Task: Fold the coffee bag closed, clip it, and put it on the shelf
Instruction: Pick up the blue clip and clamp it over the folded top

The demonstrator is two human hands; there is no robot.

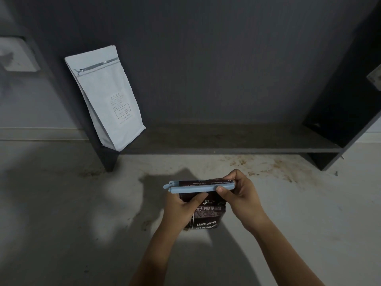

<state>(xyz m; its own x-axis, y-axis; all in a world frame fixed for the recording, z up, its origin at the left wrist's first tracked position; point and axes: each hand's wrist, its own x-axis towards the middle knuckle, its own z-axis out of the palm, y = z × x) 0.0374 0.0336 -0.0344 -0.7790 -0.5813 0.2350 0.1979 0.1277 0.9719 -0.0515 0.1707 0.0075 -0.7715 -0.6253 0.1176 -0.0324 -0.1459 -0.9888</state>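
above the pale floor [61, 203], the left hand [181, 207] grips the dark printed coffee bag [208, 215]; right hand [241, 195] fingers pinch the long light-blue plastic clip [195, 188] across its folded top, near the dark low shelf [226, 139].

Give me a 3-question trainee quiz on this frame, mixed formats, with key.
1. True or false: the pale blue clip lies across the folded top of the dark coffee bag.
2. Multiple choice: where is the light grey bag? A) lying flat on the floor B) standing on the left end of the shelf, tilted C) in the person's hands
3. Fill in: the right hand pinches the clip's ____ end, while the left hand holds the bag below the clip.

Key: 1 true; 2 B; 3 right
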